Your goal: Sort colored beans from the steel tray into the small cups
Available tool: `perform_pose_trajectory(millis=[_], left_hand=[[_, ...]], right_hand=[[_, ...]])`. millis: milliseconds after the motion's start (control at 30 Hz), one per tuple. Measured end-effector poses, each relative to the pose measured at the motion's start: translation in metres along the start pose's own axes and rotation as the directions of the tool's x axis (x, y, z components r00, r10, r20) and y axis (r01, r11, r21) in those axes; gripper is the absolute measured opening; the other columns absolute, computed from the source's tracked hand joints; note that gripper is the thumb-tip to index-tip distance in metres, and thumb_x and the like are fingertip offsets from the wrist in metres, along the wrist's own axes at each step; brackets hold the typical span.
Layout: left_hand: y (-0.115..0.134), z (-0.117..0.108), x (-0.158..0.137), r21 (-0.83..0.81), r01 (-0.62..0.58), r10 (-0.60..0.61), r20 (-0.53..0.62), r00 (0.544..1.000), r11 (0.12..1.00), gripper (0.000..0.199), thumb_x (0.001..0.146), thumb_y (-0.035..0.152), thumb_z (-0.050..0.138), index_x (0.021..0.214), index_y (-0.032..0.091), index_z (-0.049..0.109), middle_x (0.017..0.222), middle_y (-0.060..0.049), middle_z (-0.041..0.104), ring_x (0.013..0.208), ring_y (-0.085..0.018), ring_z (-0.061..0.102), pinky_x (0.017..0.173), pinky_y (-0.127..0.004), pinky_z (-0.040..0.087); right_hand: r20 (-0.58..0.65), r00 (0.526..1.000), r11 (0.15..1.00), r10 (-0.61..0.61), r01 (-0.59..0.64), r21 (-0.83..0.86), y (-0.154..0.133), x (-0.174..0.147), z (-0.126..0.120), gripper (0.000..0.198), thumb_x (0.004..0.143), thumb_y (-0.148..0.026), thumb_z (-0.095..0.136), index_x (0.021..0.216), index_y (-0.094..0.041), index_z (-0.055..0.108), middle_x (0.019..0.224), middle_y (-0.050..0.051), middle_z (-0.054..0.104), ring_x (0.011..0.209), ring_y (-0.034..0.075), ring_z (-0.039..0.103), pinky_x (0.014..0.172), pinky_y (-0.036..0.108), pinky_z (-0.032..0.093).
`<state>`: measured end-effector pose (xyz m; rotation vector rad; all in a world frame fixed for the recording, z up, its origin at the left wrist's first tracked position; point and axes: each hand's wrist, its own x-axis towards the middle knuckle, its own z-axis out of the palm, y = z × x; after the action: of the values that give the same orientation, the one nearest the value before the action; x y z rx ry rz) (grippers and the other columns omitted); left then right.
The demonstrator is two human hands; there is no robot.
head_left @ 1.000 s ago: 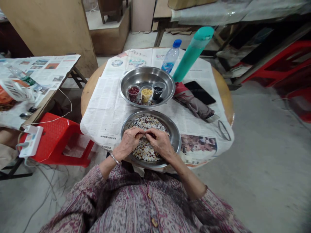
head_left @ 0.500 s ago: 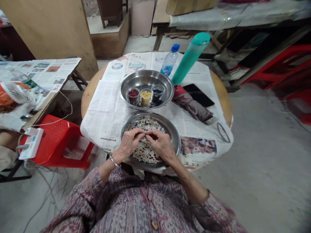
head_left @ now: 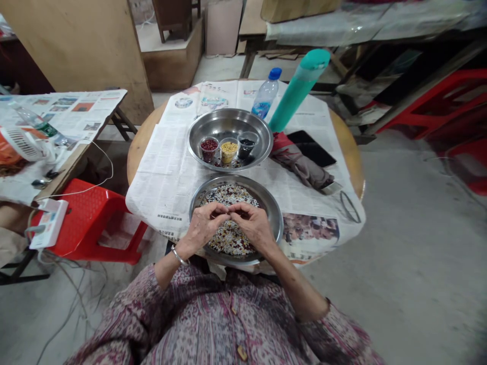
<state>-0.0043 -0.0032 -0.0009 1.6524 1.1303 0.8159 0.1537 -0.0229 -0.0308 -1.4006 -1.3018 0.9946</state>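
Mixed beans [head_left: 228, 238] fill the near steel pan [head_left: 272, 210], which sits at the front edge of a round table [head_left: 344, 134] spread with newspaper [head_left: 167, 167]; the heap shows white, red and dark grains jumbled together. Beyond that table, to the left, stands a second newspaper-covered table [head_left: 76, 109] with a small white fan [head_left: 23, 144] on it, and a red plastic stool [head_left: 89, 215] sits between the two. Behind the near pan and just beside it lies a far steel pan [head_left: 228, 121] holding three small cups in a row: a cup of red beans [head_left: 209, 147], a cup of yellow grains [head_left: 229, 149] and a cup of dark beans [head_left: 246, 144], with a few loose grains around their feet. A tall teal bottle [head_left: 294, 94] leans at the far pan's right, with a clear water bottle [head_left: 265, 95] next to it. A folded umbrella [head_left: 304, 165] and a dark phone [head_left: 314, 149] lie further right. Over the near pan the left hand [head_left: 201, 228] and right hand [head_left: 254, 225] meet, fingers curled and fingertips [head_left: 222, 209] pinched together above the heap; whether a grain is held between them cannot be told, being too small to see.
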Motion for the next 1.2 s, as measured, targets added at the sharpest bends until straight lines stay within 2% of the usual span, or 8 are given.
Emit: perform_pose_trajectory(millis=[100, 200, 400, 600, 800, 967, 1100, 1200], left_hand=[[0.000, -0.002, 0.003, 0.041, -0.006, 0.007, -0.009, 1.000, 0.999, 0.008, 0.086, 0.023, 0.066, 0.084, 0.017, 0.071, 0.073, 0.001, 0.069, 0.066, -0.011, 0.059, 0.065, -0.022, 0.048], [0.001, -0.007, 0.010, 0.091, -0.045, 0.049, -0.040, 0.998, 0.995, 0.013, 0.088, 0.026, 0.065, 0.083, 0.017, 0.072, 0.074, 0.000, 0.070, 0.067, -0.011, 0.059, 0.065, -0.022, 0.048], [-0.001, -0.013, 0.024, 0.068, -0.054, 0.060, -0.083, 0.995, 0.996, 0.010, 0.087, 0.017, 0.063, 0.090, 0.016, 0.072, 0.071, 0.001, 0.069, 0.060, -0.010, 0.060, 0.060, -0.021, 0.049], [-0.007, -0.010, 0.026, 0.107, -0.150, 0.161, -0.099, 0.982, 0.983, 0.009, 0.084, 0.013, 0.065, 0.089, 0.017, 0.071, 0.086, -0.002, 0.074, 0.075, -0.012, 0.066, 0.070, -0.023, 0.054], [-0.001, -0.014, 0.039, 0.144, -0.199, 0.213, -0.088, 0.973, 0.969, 0.004, 0.087, 0.016, 0.067, 0.089, 0.016, 0.071, 0.079, -0.001, 0.073, 0.069, -0.012, 0.065, 0.065, -0.022, 0.052], [0.003, -0.029, 0.083, 0.354, -0.344, 0.410, -0.132, 0.902, 0.870, 0.007, 0.088, 0.014, 0.066, 0.090, 0.018, 0.071, 0.086, -0.003, 0.073, 0.077, -0.013, 0.065, 0.073, -0.027, 0.052], [0.004, -0.045, 0.134, 0.494, -0.382, 0.520, -0.175, 0.836, 0.781, 0.012, 0.090, 0.011, 0.061, 0.089, 0.020, 0.069, 0.088, -0.003, 0.071, 0.082, -0.014, 0.064, 0.078, -0.030, 0.052], [0.005, -0.054, 0.167, 0.548, -0.385, 0.555, -0.181, 0.812, 0.743, 0.014, 0.090, 0.008, 0.059, 0.087, 0.019, 0.067, 0.086, -0.003, 0.070, 0.084, -0.015, 0.063, 0.081, -0.031, 0.051]], right_hand=[[0.011, 1.000, 1.000, 0.005, -0.005, 0.012, -0.002, 0.002, 0.000, 0.020, 0.077, -0.035, 0.064, 0.083, -0.019, 0.074, 0.079, 0.003, 0.074, 0.070, 0.017, 0.064, 0.068, 0.030, 0.049], [0.005, 1.000, 1.000, -0.004, 0.004, 0.028, -0.005, 0.008, -0.001, 0.021, 0.077, -0.037, 0.067, 0.084, -0.019, 0.073, 0.078, 0.002, 0.072, 0.069, 0.016, 0.062, 0.068, 0.030, 0.048], [-0.016, 1.000, 0.999, 0.014, -0.013, 0.041, -0.015, 0.017, -0.003, 0.023, 0.078, -0.041, 0.070, 0.079, -0.018, 0.071, 0.072, 0.001, 0.069, 0.064, 0.014, 0.057, 0.063, 0.028, 0.044], [-0.011, 1.000, 0.998, 0.016, -0.016, 0.056, -0.020, 0.019, -0.003, 0.028, 0.079, -0.045, 0.069, 0.077, -0.018, 0.070, 0.067, 0.000, 0.065, 0.061, 0.013, 0.054, 0.060, 0.027, 0.042], [-0.040, 0.999, 0.997, -0.022, 0.025, 0.072, -0.029, 0.032, -0.007, 0.025, 0.078, -0.043, 0.069, 0.079, -0.018, 0.071, 0.069, 0.000, 0.067, 0.062, 0.013, 0.055, 0.059, 0.026, 0.043], [-0.104, 0.987, 0.993, -0.120, 0.122, 0.005, -0.043, 0.070, -0.011, 0.019, 0.079, -0.035, 0.065, 0.084, -0.018, 0.072, 0.073, 0.000, 0.069, 0.062, 0.013, 0.058, 0.060, 0.027, 0.045], [-0.189, 0.945, 0.957, -0.267, 0.237, -0.168, -0.055, 0.115, -0.011, 0.015, 0.079, -0.024, 0.060, 0.082, -0.018, 0.072, 0.079, 0.003, 0.073, 0.069, 0.014, 0.062, 0.070, 0.031, 0.050], [-0.188, 0.922, 0.913, -0.340, 0.276, -0.300, -0.057, 0.147, -0.012, 0.017, 0.078, -0.019, 0.057, 0.082, -0.018, 0.073, 0.079, 0.004, 0.074, 0.070, 0.015, 0.063, 0.073, 0.032, 0.051]])
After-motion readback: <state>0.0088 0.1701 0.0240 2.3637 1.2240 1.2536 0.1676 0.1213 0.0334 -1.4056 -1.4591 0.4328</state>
